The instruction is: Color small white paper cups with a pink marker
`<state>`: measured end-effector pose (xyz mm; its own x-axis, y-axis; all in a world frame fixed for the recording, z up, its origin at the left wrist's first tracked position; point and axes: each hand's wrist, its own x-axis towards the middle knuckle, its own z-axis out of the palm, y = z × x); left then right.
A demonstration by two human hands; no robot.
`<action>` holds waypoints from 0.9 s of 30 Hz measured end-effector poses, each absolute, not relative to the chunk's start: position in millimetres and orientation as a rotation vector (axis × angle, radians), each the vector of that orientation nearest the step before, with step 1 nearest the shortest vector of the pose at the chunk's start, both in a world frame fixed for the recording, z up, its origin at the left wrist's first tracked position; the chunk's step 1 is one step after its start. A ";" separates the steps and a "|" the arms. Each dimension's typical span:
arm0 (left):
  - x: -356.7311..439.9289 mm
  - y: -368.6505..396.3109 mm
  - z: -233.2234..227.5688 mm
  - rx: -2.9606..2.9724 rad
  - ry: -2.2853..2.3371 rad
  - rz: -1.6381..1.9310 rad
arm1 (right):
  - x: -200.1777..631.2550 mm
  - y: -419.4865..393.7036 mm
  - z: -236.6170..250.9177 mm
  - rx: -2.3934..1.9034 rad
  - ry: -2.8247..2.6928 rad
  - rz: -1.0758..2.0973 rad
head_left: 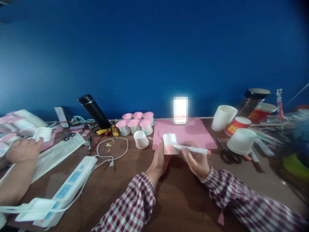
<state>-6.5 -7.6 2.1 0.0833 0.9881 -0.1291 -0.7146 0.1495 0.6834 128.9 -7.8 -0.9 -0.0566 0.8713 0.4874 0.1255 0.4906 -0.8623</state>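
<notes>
One view, head | left hand (159, 161) clamped on white paper cup (169, 143), held just above wooden table (178, 193) at near edge of pink sheet (190, 130) | right hand (196, 161) closed around pink marker (193, 149), tip touching cup side | co-worker's hand (23, 149) far left beside another white cup (43, 133) | scissors (224, 153) right of sheet

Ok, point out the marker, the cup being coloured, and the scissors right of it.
marker (193, 149): head view, middle of its barrel.
cup (169, 140): head view, its white side wall.
scissors (226, 156): head view, black handle loops.
</notes>
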 end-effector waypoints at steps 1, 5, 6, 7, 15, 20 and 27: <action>-6.6 -7.6 2.2 0.511 0.659 1.360 | 129.2 -7.8 -0.3 -0.904 -1.534 0.760; -7.7 -8.0 3.5 0.493 0.651 1.362 | 130.2 -9.4 4.0 -0.893 -1.583 0.742; -7.9 -8.1 3.6 0.491 0.644 1.364 | 130.2 -9.9 4.8 -0.886 -1.589 0.748; -8.0 -8.1 3.5 0.492 0.634 1.364 | 130.1 -10.4 5.3 -0.882 -1.588 0.755; -7.3 -7.6 1.7 0.538 0.631 1.354 | 127.8 -9.8 2.1 -0.902 -1.533 0.792; -8.6 -7.7 2.6 0.469 0.625 1.391 | 128.5 -10.5 4.5 -0.875 -1.558 0.807; -8.0 -8.6 3.2 0.489 0.605 1.356 | 127.3 -10.8 1.7 -0.868 -1.479 0.850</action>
<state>-8.0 -8.6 3.2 0.1047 0.9875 -0.1181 -0.7471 0.1565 0.6461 127.3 -10.8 1.7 -0.0621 0.8867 0.4581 0.0504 0.4611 -0.8859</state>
